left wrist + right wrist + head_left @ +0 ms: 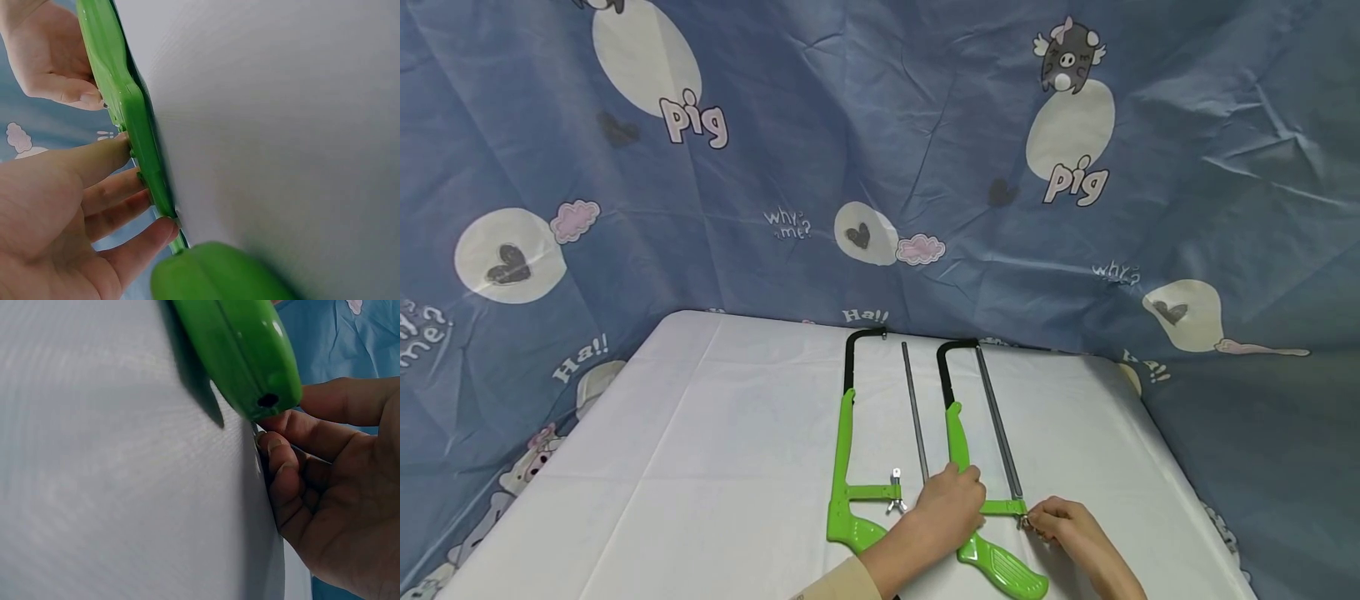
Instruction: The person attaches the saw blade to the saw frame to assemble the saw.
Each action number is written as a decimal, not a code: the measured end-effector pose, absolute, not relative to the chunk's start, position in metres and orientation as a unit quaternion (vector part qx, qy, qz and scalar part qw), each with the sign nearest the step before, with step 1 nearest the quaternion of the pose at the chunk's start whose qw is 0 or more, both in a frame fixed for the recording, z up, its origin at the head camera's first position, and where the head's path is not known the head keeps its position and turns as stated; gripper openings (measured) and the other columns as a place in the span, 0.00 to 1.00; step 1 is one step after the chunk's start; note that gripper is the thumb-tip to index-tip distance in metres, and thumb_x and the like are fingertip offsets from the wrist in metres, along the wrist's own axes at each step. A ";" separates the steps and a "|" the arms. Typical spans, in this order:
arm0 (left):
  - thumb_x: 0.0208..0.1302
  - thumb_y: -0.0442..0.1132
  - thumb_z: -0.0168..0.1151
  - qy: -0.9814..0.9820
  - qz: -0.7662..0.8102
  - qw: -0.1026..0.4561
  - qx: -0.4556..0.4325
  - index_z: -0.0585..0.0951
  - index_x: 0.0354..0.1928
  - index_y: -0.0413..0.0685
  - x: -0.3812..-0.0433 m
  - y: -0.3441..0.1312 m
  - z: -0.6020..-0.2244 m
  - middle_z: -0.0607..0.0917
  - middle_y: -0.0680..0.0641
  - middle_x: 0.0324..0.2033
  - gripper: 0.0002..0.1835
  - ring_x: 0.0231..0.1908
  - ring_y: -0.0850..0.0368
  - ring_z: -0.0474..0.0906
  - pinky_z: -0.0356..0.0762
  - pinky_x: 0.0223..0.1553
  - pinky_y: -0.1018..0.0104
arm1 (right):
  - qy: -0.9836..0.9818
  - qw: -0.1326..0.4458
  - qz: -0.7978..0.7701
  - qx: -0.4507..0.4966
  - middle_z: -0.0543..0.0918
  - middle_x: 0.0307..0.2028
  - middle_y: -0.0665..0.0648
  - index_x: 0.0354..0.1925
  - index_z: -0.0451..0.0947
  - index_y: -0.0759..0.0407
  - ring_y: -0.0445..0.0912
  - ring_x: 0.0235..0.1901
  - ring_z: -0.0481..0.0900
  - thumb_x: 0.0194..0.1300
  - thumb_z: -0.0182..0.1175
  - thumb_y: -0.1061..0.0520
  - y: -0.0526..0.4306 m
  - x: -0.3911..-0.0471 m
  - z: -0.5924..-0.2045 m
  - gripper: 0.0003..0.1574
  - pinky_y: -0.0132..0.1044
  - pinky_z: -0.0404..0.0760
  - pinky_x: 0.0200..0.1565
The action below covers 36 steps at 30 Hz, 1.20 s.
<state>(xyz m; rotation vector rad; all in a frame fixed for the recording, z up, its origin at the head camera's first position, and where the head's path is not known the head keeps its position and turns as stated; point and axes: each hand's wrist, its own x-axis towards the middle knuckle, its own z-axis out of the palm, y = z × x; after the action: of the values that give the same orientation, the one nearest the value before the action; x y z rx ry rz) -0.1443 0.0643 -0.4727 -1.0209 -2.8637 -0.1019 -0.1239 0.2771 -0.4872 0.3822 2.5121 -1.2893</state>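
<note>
While two green-and-black hacksaws lie side by side on the white-covered counter, both hands work at the bladed hacksaw, which is on the right. The left hand grips its green frame just above the handle, with thumb and fingers clamped round the bar. The right hand is at the outer end of the green crossbar, thumb and forefinger brought together on the small metal wing nut, which they partly hide. The other fingers of this hand are curled in, low beside the counter; whether they touch it, I cannot tell. A grey fitted blade runs from the black front arm of this saw down to the crossbar.

Between the two saws lies a loose blade, a narrow grey strip whose near end disappears by the left hand. Farther left, the bladeless hacksaw rests with its own short crossbar pointing right, ending in a metal fitting with wings. The left forearm, in a beige sleeve, passes over the handle of that saw. Behind the counter hangs a blue cloth printed with pigs, hearts and lettering.
</note>
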 end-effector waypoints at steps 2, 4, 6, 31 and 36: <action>0.58 0.56 0.69 -0.940 -0.037 0.048 -0.335 0.87 0.40 0.53 -0.144 0.064 -0.473 0.82 0.55 0.34 0.17 0.32 0.61 0.73 0.75 0.28 0.74 | 0.871 0.146 -0.448 0.134 0.77 0.28 0.53 0.34 0.83 0.64 0.46 0.31 0.71 0.64 0.58 0.56 0.278 -0.124 -0.487 0.13 0.37 0.70 0.33; 0.58 0.56 0.69 -0.940 -0.038 0.048 -0.335 0.87 0.39 0.53 -0.144 0.064 -0.473 0.81 0.55 0.34 0.16 0.32 0.61 0.73 0.75 0.28 0.74 | 0.870 0.148 -0.452 0.132 0.76 0.28 0.53 0.35 0.83 0.64 0.45 0.30 0.70 0.64 0.58 0.56 0.279 -0.124 -0.487 0.12 0.37 0.69 0.32; 0.58 0.56 0.69 -0.940 -0.037 0.048 -0.336 0.87 0.39 0.53 -0.144 0.065 -0.472 0.82 0.55 0.35 0.16 0.32 0.61 0.73 0.75 0.29 0.74 | 0.868 0.150 -0.456 0.130 0.75 0.27 0.53 0.36 0.83 0.64 0.45 0.29 0.70 0.65 0.58 0.56 0.280 -0.123 -0.487 0.12 0.37 0.69 0.31; 0.59 0.57 0.69 -0.937 -0.028 0.057 -0.344 0.87 0.40 0.53 -0.143 0.065 -0.471 0.82 0.55 0.35 0.17 0.32 0.60 0.74 0.76 0.28 0.74 | 0.884 0.147 -0.436 0.086 0.74 0.24 0.51 0.33 0.81 0.65 0.44 0.28 0.68 0.62 0.61 0.62 0.280 -0.122 -0.484 0.05 0.35 0.66 0.30; 0.58 0.57 0.69 -0.940 -0.025 0.053 -0.337 0.87 0.41 0.53 -0.144 0.065 -0.471 0.82 0.55 0.36 0.17 0.33 0.60 0.76 0.78 0.29 0.73 | 0.908 0.108 -0.394 0.089 0.78 0.26 0.52 0.31 0.81 0.62 0.44 0.28 0.70 0.62 0.63 0.62 0.274 -0.120 -0.484 0.03 0.34 0.69 0.30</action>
<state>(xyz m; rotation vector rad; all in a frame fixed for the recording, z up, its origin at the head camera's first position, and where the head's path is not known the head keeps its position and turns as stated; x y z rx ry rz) -0.1438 0.0649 -0.4710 -1.0233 -2.8572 -0.0760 -0.1198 0.2736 -0.4844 0.2608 2.6720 -1.1591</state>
